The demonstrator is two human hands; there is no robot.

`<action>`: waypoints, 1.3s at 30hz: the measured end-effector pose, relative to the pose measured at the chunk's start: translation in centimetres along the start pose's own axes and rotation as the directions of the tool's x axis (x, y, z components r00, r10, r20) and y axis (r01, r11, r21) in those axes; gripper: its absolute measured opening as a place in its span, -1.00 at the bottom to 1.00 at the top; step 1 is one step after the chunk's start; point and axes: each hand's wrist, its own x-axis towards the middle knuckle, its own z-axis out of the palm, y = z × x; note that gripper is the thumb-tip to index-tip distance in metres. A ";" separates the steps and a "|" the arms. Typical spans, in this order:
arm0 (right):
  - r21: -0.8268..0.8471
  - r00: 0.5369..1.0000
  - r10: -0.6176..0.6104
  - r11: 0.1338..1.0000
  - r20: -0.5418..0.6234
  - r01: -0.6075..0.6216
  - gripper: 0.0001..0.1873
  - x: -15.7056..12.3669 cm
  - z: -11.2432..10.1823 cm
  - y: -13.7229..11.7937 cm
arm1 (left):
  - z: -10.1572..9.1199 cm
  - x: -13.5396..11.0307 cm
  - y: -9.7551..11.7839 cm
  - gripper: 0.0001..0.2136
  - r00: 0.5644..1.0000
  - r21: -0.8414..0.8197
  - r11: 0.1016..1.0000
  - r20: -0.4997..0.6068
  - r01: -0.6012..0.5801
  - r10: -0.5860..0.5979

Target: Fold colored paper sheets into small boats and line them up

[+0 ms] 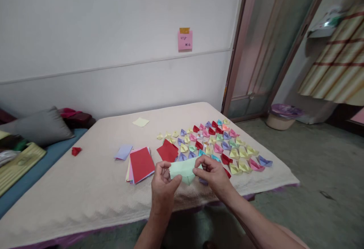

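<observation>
Both of my hands hold a light green folded paper just above the near edge of the cream mat. My left hand pinches its left end, fingers closed. My right hand pinches its right end from above. Beyond the hands lie several small folded paper boats in yellow, pink, purple, red and blue, laid out in rows. A stack of coloured paper sheets with a red sheet on top sits left of the hands. One loose red sheet lies beside it.
A lavender sheet, a pale yellow sheet and a crumpled red paper lie on the mat. A grey cushion sits at left. Pink note on the wall. A basin stands by the door at right.
</observation>
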 end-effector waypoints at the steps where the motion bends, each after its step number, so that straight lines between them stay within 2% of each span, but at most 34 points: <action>1: 0.014 1.000 -0.001 1.000 -0.015 0.001 -0.85 -0.1 0.2 0.1 | 0.1 0.0 0.0 -0.58 1.000 -0.041 0.999 0.001 0.020 -0.020; 3: 0.071 1.000 0.017 0.997 0.002 -0.018 -0.84 -0.2 0.5 0.3 | 0.3 -0.1 0.0 -0.52 0.994 -0.121 0.988 0.051 0.098 -0.092; 6: 0.180 0.997 0.062 0.981 0.054 -0.071 -0.56 -0.4 0.8 0.0 | 0.6 -0.4 0.0 -0.64 0.959 -0.210 0.945 0.187 0.252 -0.215; 8: 0.240 0.989 0.106 0.962 0.099 -0.127 -0.42 -0.5 0.8 -0.2 | 0.9 -0.6 0.0 -0.71 0.946 -0.219 0.933 0.222 0.286 -0.238; 10: 0.294 0.978 0.147 0.938 0.146 -0.185 -0.46 -0.4 0.9 -0.3 | 0.9 -0.7 0.0 -0.75 0.950 -0.185 0.943 0.205 0.275 -0.237; 12: 0.323 0.970 0.170 0.921 0.173 -0.219 -0.61 -0.4 1.1 -0.3 | 0.9 -0.8 0.1 -0.77 0.958 -0.112 0.963 0.178 0.245 -0.223; 14: 0.331 0.967 0.190 0.913 0.169 -0.238 -0.74 -0.4 1.4 0.0 | 0.8 -0.9 0.1 -0.80 0.967 -0.028 0.979 0.164 0.204 -0.197; 17: 0.312 0.965 0.222 0.915 0.141 -0.256 -0.77 -0.5 1.7 0.4 | 0.6 -0.8 0.0 -0.81 0.975 0.052 0.987 0.157 0.152 -0.159; 23: 0.227 0.972 0.215 0.946 0.097 -0.231 -0.77 -0.2 1.2 0.6 | 0.2 -0.2 -0.7 -0.82 0.990 -0.055 0.989 0.042 0.140 -0.138; 28: 0.165 0.976 0.204 0.963 0.070 -0.213 -0.71 0.1 0.7 0.5 | -0.3 0.1 -0.8 -0.83 0.990 -0.054 0.989 -0.016 0.140 -0.141; 31: 0.134 0.970 0.222 0.963 0.099 -0.234 -0.71 0.2 0.5 0.5 | -0.2 0.2 -0.5 -0.82 0.989 -0.107 0.983 -0.014 0.147 -0.149; 35: 0.086 0.941 0.247 0.958 0.233 -0.273 -0.75 0.2 0.4 0.2 | 0.0 0.5 0.1 -0.78 0.982 -0.191 0.964 -0.005 0.182 -0.186; 37: 0.106 0.941 0.214 0.963 0.264 -0.248 -0.80 0.2 0.4 -0.1 | -0.2 0.7 0.1 -0.78 0.976 -0.168 0.961 0.033 0.219 -0.216; 39: 0.141 0.950 0.154 0.970 0.270 -0.197 -0.75 0.1 0.6 -0.3 | -0.5 0.8 -0.1 -0.78 0.970 -0.102 0.966 0.079 0.238 -0.231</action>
